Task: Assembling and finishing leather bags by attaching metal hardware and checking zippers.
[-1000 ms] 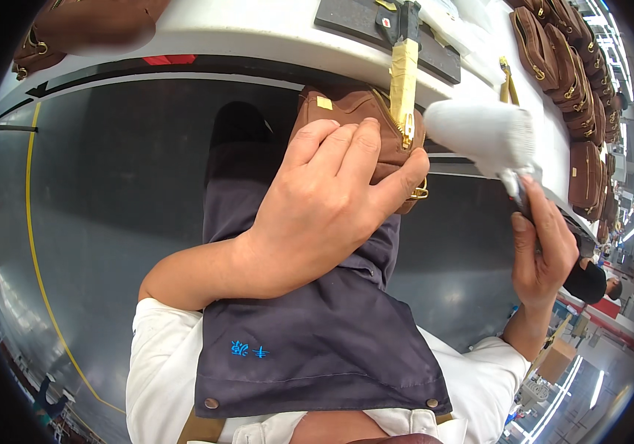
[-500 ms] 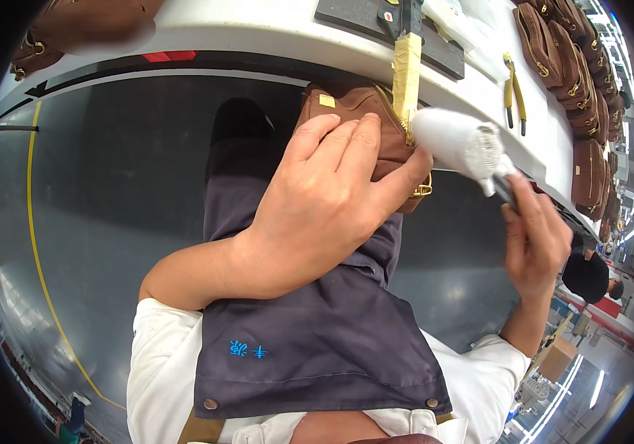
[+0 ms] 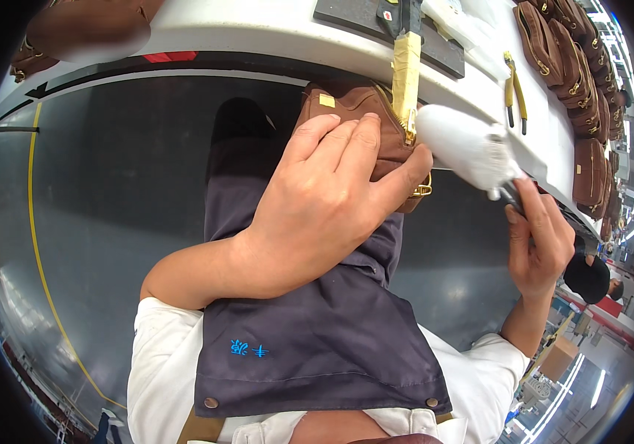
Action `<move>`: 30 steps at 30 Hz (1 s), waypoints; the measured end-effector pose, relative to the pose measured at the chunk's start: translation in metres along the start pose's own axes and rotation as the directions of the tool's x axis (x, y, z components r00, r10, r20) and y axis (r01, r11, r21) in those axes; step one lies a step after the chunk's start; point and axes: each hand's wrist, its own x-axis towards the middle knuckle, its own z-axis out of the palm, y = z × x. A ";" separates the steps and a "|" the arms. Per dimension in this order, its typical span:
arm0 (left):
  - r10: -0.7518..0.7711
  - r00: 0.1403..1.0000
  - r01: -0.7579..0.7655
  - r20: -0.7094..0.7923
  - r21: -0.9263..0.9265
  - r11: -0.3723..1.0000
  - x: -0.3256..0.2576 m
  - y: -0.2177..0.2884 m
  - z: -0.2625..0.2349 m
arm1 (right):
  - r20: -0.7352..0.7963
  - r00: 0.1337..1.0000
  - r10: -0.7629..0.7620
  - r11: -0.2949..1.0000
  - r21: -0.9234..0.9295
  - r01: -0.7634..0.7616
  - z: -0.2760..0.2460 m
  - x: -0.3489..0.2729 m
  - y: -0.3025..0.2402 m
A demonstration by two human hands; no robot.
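My left hand (image 3: 324, 200) is closed over a brown bag (image 3: 354, 107) with a gold zip, pressing it at the table edge. A bar wrapped in yellow tape (image 3: 406, 74) juts out from the table and ends at the bag's zip opening, beside a gold zip pull (image 3: 410, 135). To the right, my right hand (image 3: 539, 237) grips the dark handle of a hammer-like tool with a white wrapped head (image 3: 457, 144). That head is slightly blurred and close to the zip end; whether it touches cannot be told.
On the white table (image 3: 258, 44) lie yellow-handled pliers (image 3: 514, 92), a dark plate (image 3: 361, 16) under the bar, and clear plastic (image 3: 472, 37). Finished-looking brown bags (image 3: 572, 66) are lined up at the right. Another brown bag (image 3: 88, 29) is at the upper left.
The white-headed tool and my right hand have shifted slightly right and down. My left hand and the bag have stayed in place.
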 end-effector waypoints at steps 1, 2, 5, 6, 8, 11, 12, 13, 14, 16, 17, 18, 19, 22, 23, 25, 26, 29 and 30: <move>-0.002 1.000 0.002 0.008 0.027 1.000 0.001 0.001 -0.001 | -0.062 0.998 -0.011 1.000 0.022 0.012 0.000 0.000 0.002; -0.003 1.000 0.002 0.016 0.052 0.999 0.002 0.001 -0.001 | -0.062 0.998 -0.010 1.000 0.023 0.011 0.002 -0.001 0.004; 0.006 1.000 -0.006 -0.006 0.042 0.999 0.001 -0.001 0.000 | -0.014 0.999 -0.044 0.999 0.001 0.044 0.006 -0.003 0.005; 0.014 1.000 -0.014 -0.006 0.047 0.999 0.001 -0.003 0.002 | 0.091 0.994 0.066 0.997 0.031 -0.070 0.007 -0.006 0.004; 0.076 0.996 -0.074 -0.052 0.036 0.997 0.004 -0.005 0.008 | 0.040 0.993 0.115 0.993 0.011 -0.115 0.002 -0.006 0.013; 0.079 0.995 -0.076 -0.061 0.039 0.996 0.004 -0.006 0.008 | -0.030 0.957 0.288 0.956 -0.050 -0.290 0.003 -0.012 0.040; 0.054 0.998 -0.051 -0.044 0.049 0.997 0.003 -0.006 0.007 | -0.074 0.940 0.333 0.939 -0.068 -0.338 0.003 -0.015 0.055; 0.037 0.999 -0.037 -0.013 0.027 0.999 0.002 -0.007 0.005 | -0.054 0.870 0.491 0.860 -0.130 -0.493 -0.002 -0.019 0.067; 0.068 0.997 -0.068 -0.032 0.022 0.997 0.003 -0.005 0.002 | -0.087 0.863 0.497 0.851 -0.143 -0.505 -0.006 -0.027 0.085; 0.033 0.999 -0.033 0.036 -0.001 0.999 0.006 -0.002 -0.002 | -0.188 0.825 0.533 0.809 -0.171 -0.562 -0.012 -0.050 0.129; 0.042 0.998 -0.042 0.047 -0.001 0.999 0.006 -0.003 -0.004 | -0.211 0.794 0.570 0.778 -0.172 -0.604 -0.016 -0.063 0.151; 0.067 0.997 -0.067 0.035 -0.003 0.998 0.006 -0.002 -0.004 | -0.234 0.762 0.604 0.747 -0.168 -0.643 -0.022 -0.074 0.171; 0.052 0.997 -0.051 0.048 -0.006 0.999 0.007 -0.001 -0.005 | -0.221 0.722 0.656 0.697 -0.190 -0.691 -0.029 -0.076 0.182; 0.064 0.996 -0.063 0.065 -0.011 0.998 0.006 0.001 -0.008 | -0.200 0.779 0.594 0.706 -0.336 -0.624 -0.037 -0.076 0.215; 0.037 0.996 -0.037 0.077 -0.001 0.999 0.005 0.001 -0.009 | -0.178 0.837 0.518 0.734 -0.409 -0.542 -0.037 -0.073 0.229; 0.009 0.997 -0.010 0.079 0.002 1.000 0.004 0.001 -0.005 | -0.257 0.902 0.346 0.760 -0.487 -0.430 -0.022 -0.067 0.262; 0.038 0.997 -0.038 0.069 -0.007 0.999 0.003 0.001 -0.004 | -0.355 0.903 0.243 0.768 -0.498 -0.402 -0.010 -0.064 0.269; 0.005 0.994 -0.006 0.108 0.011 1.000 0.002 0.001 -0.005 | -0.435 0.847 0.304 0.854 -0.269 -0.445 0.019 -0.025 0.221; 0.021 0.994 -0.022 0.104 0.011 1.000 0.002 0.001 -0.006 | -0.383 0.832 0.402 0.887 -0.064 -0.458 0.033 -0.016 0.194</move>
